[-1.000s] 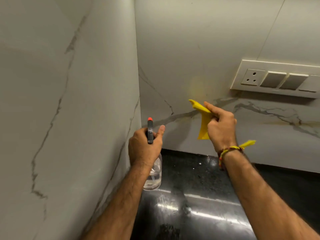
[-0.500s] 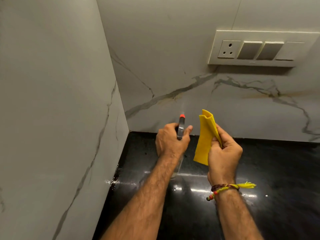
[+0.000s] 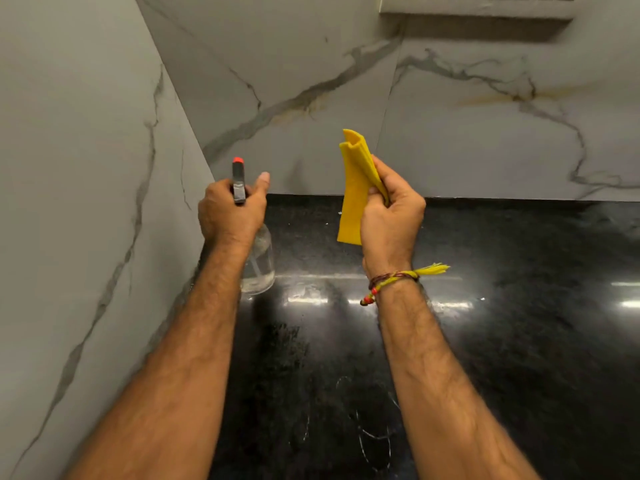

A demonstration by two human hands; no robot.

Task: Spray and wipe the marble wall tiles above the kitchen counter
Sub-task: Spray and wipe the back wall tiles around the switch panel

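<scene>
the marble wall tiles [image 3: 311,74] rise from the back edge of the black counter [image 3: 519,306] and meet a second marble face at the left corner; grey veins and a faint brownish streak cross the back tiles. compared with a second ago, we now look further down: the switch plate [image 3: 474,8] has slid up to the top edge of the view and more of the counter shows. our left hand [image 3: 230,213] has come away from the left wall toward the back tiles, and its fingers are wrapped round the neck of the clear spray bottle [image 3: 258,261], red nozzle tip pointing at the tiles near the corner, well short of touching them. our right hand [image 3: 391,216] has dropped off the wall and now pinches the folded yellow cloth [image 3: 353,188] upright just beside the bottle, above the counter. we cannot see mist or wet patches on the tiles. we judge that a spray on the lower back tiles comes next, with the wipe after it.
</scene>
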